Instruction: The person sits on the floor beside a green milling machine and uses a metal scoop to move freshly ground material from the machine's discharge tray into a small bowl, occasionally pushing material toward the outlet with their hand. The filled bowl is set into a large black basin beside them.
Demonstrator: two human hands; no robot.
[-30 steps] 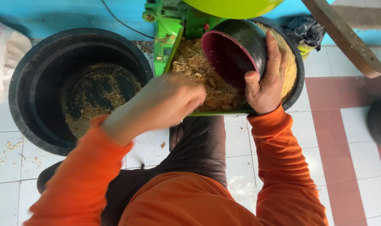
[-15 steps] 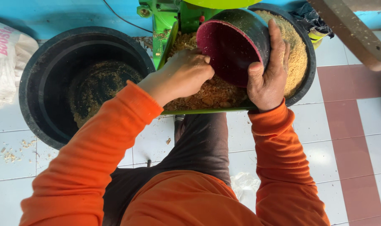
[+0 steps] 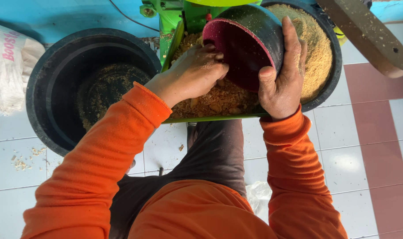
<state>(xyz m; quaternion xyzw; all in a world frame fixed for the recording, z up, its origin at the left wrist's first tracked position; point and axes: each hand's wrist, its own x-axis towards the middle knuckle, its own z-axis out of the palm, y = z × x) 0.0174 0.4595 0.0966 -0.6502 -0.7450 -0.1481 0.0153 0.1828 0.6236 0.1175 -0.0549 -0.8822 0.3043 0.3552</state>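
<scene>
Scoop [image 3: 248, 42], a dark round container with a maroon inside, lies tipped on its side over the green tray [image 3: 210, 118] of a green machine [image 3: 175, 17], its mouth facing the person's left. The right hand [image 3: 283, 73] clasps it from the outside, thumb at the rim and fingers spread along the wall. The left hand [image 3: 197, 73] is cupped, fingers curled narrow, pressed into the coarse brown meal [image 3: 215, 102] at the scoop's mouth, apparently raking it inward. (Whether the curled fingers enclose any meal cannot be told from this view.)

Behind the scoop, at the tray's far right edge, a black tub [image 3: 332, 66] holds a heap of finer yellow meal. A second, larger black tub [image 3: 46, 93] stands on the tiled floor [image 3: 370, 146] off the tray's left edge, with only a thin layer of brown scraps on its bottom. A white sack [image 3: 9, 71] lies beyond it, and a few crumbs are scattered on the tiles.

To do this step well, judging by the scene, the scoop's lower lip should stay flat against the tray bed so meal slides in rather than under it. The cupped hand does best with short sweeps from the near edge toward the mouth, as that edge's low lip offers little guard against spilling onto the floor. The right-hand clasp looks firm enough to tilt the scoop upright once filled.
</scene>
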